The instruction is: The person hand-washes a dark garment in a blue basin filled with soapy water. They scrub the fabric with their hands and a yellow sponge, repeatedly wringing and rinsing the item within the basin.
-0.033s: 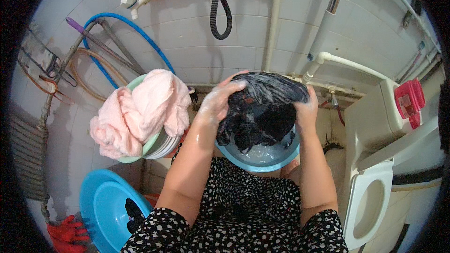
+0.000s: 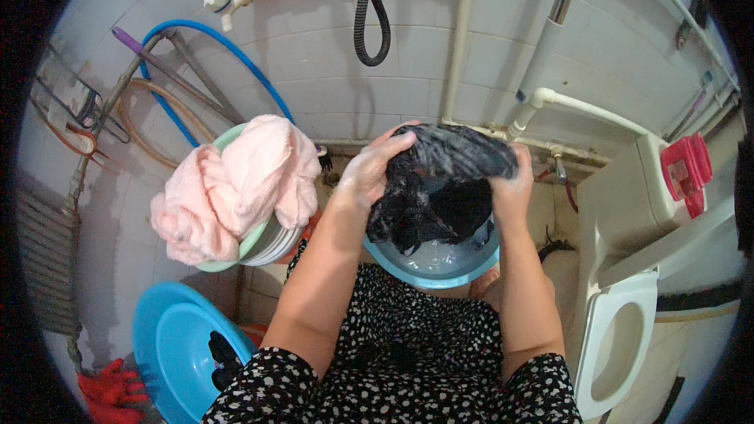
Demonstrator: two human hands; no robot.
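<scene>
A wet black garment (image 2: 440, 180), streaked with white suds, is stretched between my two hands above a blue basin (image 2: 434, 276) of soapy water. My left hand (image 2: 373, 166), wet with foam, grips its left side with the thumb on top. At its right edge, my right hand (image 2: 512, 180) is closed on the cloth. The lower folds hang down into the basin or just over it; I cannot tell which. What kind of garment it is does not show.
To the left, pink towelling cloth (image 2: 236, 184) is heaped on a pale green basin (image 2: 255, 247). A larger blue basin (image 2: 169, 338) holds something black (image 2: 225, 360). Red gloves (image 2: 112, 389) lie at lower left. A toilet (image 2: 616, 338) stands right; a black hose (image 2: 371, 23) hangs ahead.
The upper edge of the black garment has shifted slightly and its folds have changed shape between my hands. Both hands keep their hold.
</scene>
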